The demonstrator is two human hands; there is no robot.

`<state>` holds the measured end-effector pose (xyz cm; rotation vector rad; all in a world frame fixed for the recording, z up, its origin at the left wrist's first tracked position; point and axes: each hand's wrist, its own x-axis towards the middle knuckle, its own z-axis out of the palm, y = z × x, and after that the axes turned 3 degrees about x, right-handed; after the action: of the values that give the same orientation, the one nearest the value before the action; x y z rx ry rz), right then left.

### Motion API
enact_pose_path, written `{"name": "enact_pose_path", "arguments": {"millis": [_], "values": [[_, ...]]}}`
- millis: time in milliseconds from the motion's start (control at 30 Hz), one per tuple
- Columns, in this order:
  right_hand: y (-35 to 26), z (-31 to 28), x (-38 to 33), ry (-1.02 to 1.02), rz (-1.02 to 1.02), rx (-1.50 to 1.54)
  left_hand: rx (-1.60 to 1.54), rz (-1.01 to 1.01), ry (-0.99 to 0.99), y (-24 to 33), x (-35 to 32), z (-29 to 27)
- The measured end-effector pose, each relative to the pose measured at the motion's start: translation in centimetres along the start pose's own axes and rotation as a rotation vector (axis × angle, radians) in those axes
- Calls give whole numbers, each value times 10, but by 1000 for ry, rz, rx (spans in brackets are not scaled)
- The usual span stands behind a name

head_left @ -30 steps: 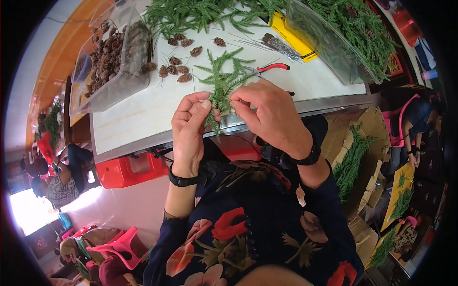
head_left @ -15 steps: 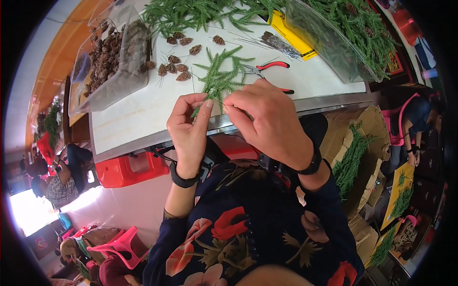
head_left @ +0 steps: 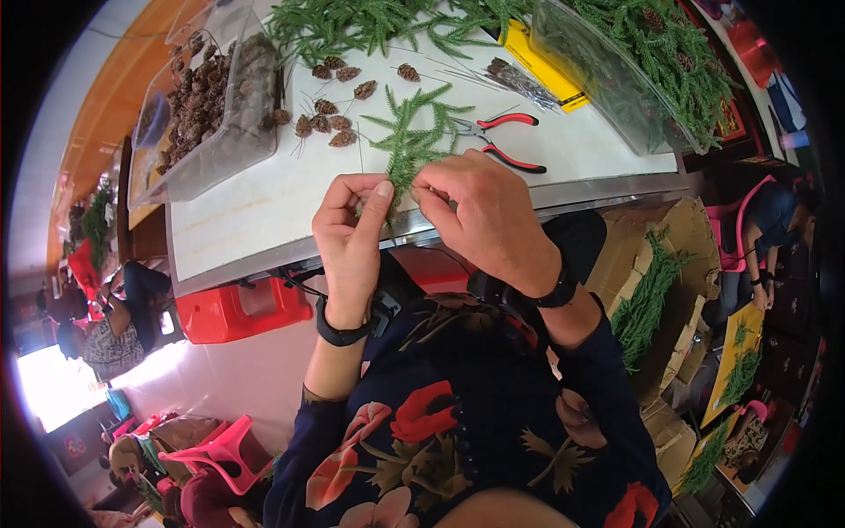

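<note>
Right hand point(head_left: 488, 211) shifted, baring more of red-handled pliers point(head_left: 515, 118); left hand point(head_left: 350, 224) pinches pine sprig point(head_left: 403, 145) over table point(head_left: 238, 224) edge, right fingertips closed (contents unclear), apparently working its base; next calls for steady left grip.

From my end I see one green sprig point(head_left: 407, 141) at about twelve o'clock from the centre of my view, bushy with short needles, its fronds spread and pointing from ten round to two o'clock. It narrows toward six o'clock, where the left hand point(head_left: 348, 231) pinches it; the right hand's point(head_left: 486, 207) fingertips are close at its three o'clock side, contact unclear to me.
</note>
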<state>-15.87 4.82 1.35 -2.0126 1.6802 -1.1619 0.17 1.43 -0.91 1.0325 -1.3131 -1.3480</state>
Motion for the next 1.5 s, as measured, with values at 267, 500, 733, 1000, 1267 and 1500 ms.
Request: {"name": "enact_pose_path", "arguments": {"millis": [267, 500, 733, 1000, 1267, 1500], "values": [[4, 9, -4, 51, 65, 219, -329, -288, -61, 1, 1, 2], [-6, 2, -17, -23, 246, 568, -374, -295, -26, -1, 1, -3], [-3, 17, -21, 183, 6, 338, -361, -322, -97, -2, 1, -3], [-2, 23, -29, 198, -223, 72, -605, -482, -179, -7, 0, -6], [-1, 27, -38, 278, -320, 1, -399, -228, -167, -15, -13, -1], [-14, 38, -46, 308, -246, 23, 37, 281, 7, -22, -23, 2]]}}
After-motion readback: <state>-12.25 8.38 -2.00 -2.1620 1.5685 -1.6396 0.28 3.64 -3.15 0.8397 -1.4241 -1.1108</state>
